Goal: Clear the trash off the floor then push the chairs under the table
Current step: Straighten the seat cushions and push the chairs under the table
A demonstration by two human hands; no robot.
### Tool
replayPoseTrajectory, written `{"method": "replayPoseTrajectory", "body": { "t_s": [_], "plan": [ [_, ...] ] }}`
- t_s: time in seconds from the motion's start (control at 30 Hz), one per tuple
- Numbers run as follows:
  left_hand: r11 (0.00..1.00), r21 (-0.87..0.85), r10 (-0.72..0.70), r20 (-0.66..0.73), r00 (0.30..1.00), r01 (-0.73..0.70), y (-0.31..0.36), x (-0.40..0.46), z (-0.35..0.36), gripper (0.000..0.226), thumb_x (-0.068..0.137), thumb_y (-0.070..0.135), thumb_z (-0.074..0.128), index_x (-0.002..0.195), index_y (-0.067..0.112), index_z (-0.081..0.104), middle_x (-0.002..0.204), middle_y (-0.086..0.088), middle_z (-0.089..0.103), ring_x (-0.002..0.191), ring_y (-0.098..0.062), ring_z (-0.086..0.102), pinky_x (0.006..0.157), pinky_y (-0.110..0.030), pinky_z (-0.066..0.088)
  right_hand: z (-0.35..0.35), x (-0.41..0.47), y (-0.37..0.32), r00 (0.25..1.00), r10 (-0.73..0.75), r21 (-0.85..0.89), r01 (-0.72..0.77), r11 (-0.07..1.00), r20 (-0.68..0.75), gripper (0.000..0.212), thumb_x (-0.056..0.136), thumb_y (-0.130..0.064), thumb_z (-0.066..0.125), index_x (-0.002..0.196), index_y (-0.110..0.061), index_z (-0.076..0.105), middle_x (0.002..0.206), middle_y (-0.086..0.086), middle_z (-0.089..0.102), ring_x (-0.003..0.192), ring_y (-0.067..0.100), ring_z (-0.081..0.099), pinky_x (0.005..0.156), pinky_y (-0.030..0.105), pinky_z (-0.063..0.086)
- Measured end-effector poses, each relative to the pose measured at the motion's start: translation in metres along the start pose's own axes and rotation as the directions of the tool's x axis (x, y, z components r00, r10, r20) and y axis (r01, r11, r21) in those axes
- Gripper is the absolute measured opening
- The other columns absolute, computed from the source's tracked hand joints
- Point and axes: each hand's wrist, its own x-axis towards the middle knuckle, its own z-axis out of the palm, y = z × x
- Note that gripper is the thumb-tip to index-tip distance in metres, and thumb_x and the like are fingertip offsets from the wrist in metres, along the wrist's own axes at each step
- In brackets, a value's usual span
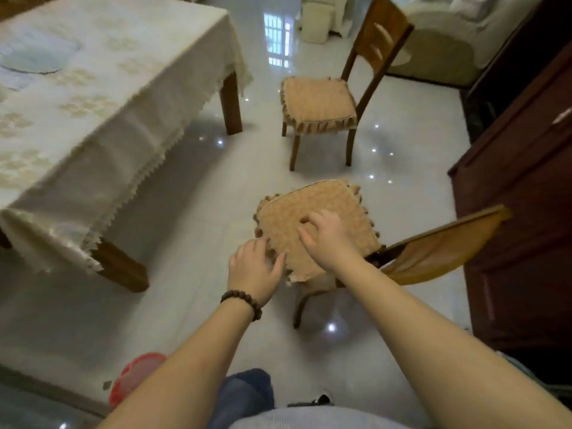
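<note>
A wooden chair [433, 249] with an orange frilled seat cushion [284, 218] stands just in front of me, its back pointing right. My left hand [253, 267] grips the cushion's near-left frilled edge. On top of the cushion lies my right hand [328, 236], fingers curled and pressing into the fabric. A second chair [318, 103] of the same kind stands farther off, away from the table. The table [93, 97], under a cream lace-edged cloth, fills the left side. A small scrap [106, 385] lies on the floor beside a red mesh bin [133, 379] at the lower left.
A dark red wooden cabinet [520, 212] runs along the right, close behind the near chair's back. A pale sofa [439, 41] and a cream stool [315, 23] sit at the far end. Glossy white tile floor [192, 187] lies between table and chairs.
</note>
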Motion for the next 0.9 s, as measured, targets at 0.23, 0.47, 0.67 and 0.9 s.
{"method": "replayPoseTrajectory", "body": {
  "t_s": [0.23, 0.47, 0.67, 0.9],
  "plan": [
    [0.957, 0.023, 0.291, -0.030, 0.956, -0.290, 0.143, -0.012, 0.040, 0.072, 0.082, 0.069, 0.033, 0.128, 0.016, 0.049, 0.129, -0.004, 0.052, 0.123, -0.023, 0.040, 0.106, -0.047, 0.029, -0.134, -0.064, 0.122, 0.959, 0.036, -0.046, -0.051, 0.998, -0.280, 0.040, 0.086, -0.045, 0.058, 0.114, -0.016, 0.063, 0.122, 0.006, 0.056, 0.117, 0.024, 0.045, 0.098, 0.030, 0.031],
    [0.825, 0.305, 0.372, 0.340, 0.864, -0.476, 0.176, -0.020, 0.094, 0.105, 0.060, 0.093, 0.027, 0.142, 0.029, 0.016, 0.131, -0.001, 0.049, 0.115, -0.022, 0.048, 0.094, -0.041, 0.040, -0.163, -0.099, 0.221, 0.998, -0.047, -0.355, 0.028, 0.934, -0.045, 0.092, 0.065, -0.087, 0.041, 0.134, -0.026, 0.044, 0.147, 0.002, 0.032, 0.139, 0.023, 0.022, 0.117, 0.048, 0.006],
    [0.768, 0.450, 0.291, 0.389, 0.874, -0.457, 0.173, -0.005, 0.110, 0.044, 0.087, 0.050, 0.049, 0.120, 0.022, 0.041, 0.102, -0.003, 0.061, 0.085, -0.025, 0.060, 0.059, -0.034, 0.039, -0.145, -0.078, 0.259, 0.980, -0.032, -0.511, 0.129, 0.850, 0.195, 0.106, 0.057, -0.094, 0.036, 0.141, -0.029, 0.034, 0.152, -0.001, 0.029, 0.143, 0.018, 0.016, 0.116, 0.053, -0.004],
    [0.789, 0.377, 0.302, 0.450, 0.840, -0.486, 0.168, 0.007, 0.102, 0.015, 0.091, 0.039, 0.045, 0.091, 0.025, 0.047, 0.089, 0.002, 0.062, 0.078, -0.020, 0.060, 0.060, -0.031, 0.036, -0.141, -0.050, 0.290, 0.945, -0.310, -0.601, 0.307, 0.738, 0.103, 0.045, 0.060, -0.046, 0.079, 0.092, -0.020, 0.063, 0.095, 0.000, 0.065, 0.097, 0.026, 0.059, 0.111, 0.058, 0.020]
  ]
}}
